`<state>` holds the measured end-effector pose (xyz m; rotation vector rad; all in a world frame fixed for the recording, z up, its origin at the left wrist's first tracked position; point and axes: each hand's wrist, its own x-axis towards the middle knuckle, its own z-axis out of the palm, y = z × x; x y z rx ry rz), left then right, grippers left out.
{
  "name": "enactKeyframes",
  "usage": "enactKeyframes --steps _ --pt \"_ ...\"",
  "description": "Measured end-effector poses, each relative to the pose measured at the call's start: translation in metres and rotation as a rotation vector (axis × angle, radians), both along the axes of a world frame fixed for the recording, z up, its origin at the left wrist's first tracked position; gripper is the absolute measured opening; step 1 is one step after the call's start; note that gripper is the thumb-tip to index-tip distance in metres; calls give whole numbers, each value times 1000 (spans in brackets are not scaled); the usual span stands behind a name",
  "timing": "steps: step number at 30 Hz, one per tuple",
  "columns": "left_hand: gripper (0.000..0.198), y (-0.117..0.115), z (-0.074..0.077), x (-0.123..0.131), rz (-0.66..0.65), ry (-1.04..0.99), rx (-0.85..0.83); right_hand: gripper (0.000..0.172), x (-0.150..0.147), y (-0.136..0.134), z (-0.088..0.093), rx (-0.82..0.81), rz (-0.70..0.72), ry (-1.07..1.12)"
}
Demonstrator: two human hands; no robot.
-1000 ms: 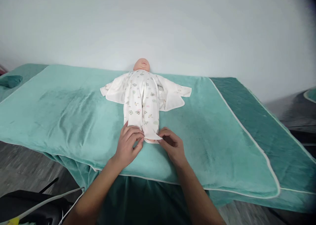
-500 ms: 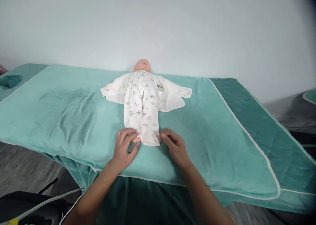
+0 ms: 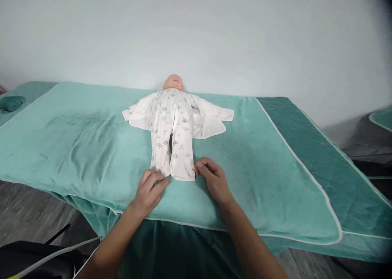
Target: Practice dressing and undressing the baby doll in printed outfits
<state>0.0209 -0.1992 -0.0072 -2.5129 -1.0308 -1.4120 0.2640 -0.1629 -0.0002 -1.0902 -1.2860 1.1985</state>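
A baby doll [image 3: 173, 82] lies on its back, its head toward the wall. Printed white baby trousers [image 3: 183, 148] cover its front down to the near hems, with a narrow gap between the legs. A white baby shirt [image 3: 211, 121] spreads out on both sides beneath. My left hand [image 3: 150, 189] is closed at the left leg's hem, fingers bent over its edge; the exact grip is partly hidden. With thumb and forefinger pinched, my right hand [image 3: 214, 177] holds the outer edge of the right leg near its hem.
A light green plush cover [image 3: 92, 140] with white piping lies over a darker green cloth [image 3: 294, 119] on the table. Behind stands a white wall [image 3: 196, 38]. A black chair [image 3: 33, 256] and a pale cable [image 3: 58, 250] are at the lower left.
The left trouser leg has shifted outward and lengthened, opening a gap between the legs. My left hand has moved slightly left and closed more. My right hand stays at the right hem.
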Motion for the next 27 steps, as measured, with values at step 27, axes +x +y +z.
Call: enactKeyframes --steps 27 --pt "41 195 15 -27 168 290 -449 26 -10 156 -11 608 106 -1146"
